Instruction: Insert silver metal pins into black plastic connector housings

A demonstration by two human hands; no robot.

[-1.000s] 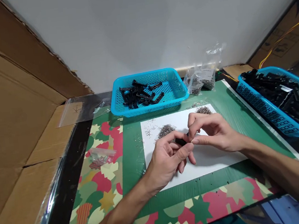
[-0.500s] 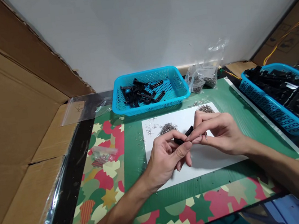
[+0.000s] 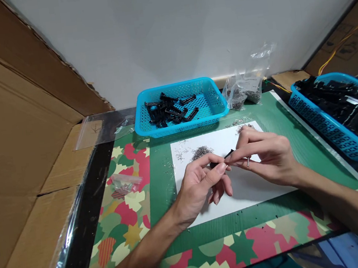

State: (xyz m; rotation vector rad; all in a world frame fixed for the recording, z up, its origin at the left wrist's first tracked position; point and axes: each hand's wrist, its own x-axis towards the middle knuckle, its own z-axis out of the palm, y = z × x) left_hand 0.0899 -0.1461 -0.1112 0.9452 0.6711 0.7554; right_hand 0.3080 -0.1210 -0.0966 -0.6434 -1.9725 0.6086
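Both hands meet over the white paper sheet (image 3: 238, 192) on the green mat (image 3: 281, 112). Left hand (image 3: 198, 184) pinches a small black plastic part (image 3: 223, 158) between thumb and forefinger, other fingers loosely curled. Right hand (image 3: 268, 153) grips the same part's far end with closed fingertips and also carries a thin metal pin (image 3: 248, 161). Pin pile (image 3: 201, 151) just behind; blue basket (image 3: 217, 103) of black parts farther back.
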